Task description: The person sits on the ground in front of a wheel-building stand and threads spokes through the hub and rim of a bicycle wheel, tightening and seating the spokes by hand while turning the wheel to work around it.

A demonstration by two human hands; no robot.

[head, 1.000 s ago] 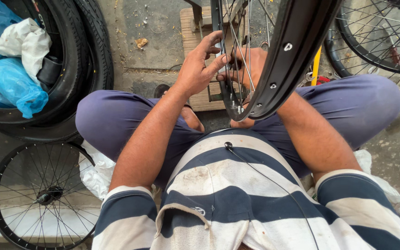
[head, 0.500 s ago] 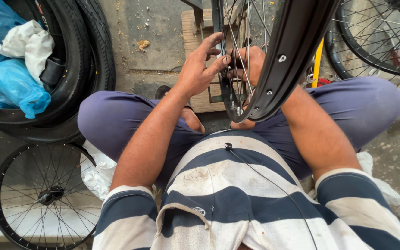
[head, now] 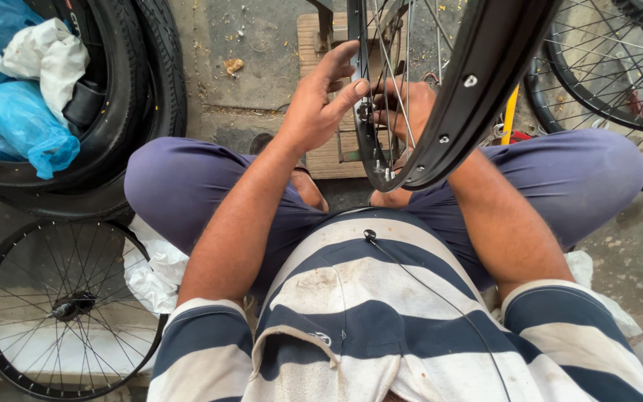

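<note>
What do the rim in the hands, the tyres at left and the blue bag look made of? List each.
Rim: likely painted metal, glossy black with spoke holes.
Tyres: rubber, matte black with tread.
Blue bag: thin plastic, crinkled and shiny.

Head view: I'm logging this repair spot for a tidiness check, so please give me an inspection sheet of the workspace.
Surface: dusty concrete floor with scattered debris; a wooden stand beneath the wheel.
Job's things: black spoked rim held upright between the knees.
Clutter: stacked tyres, blue plastic bag, white cloth, spare spoked wheel on the floor.
Hands: left hand pinches at the rim's edge; right hand reaches in behind the spokes, grip hidden.
Cables: thin black wire across the striped shirt.
Surroundings: another wheel at right.
</note>
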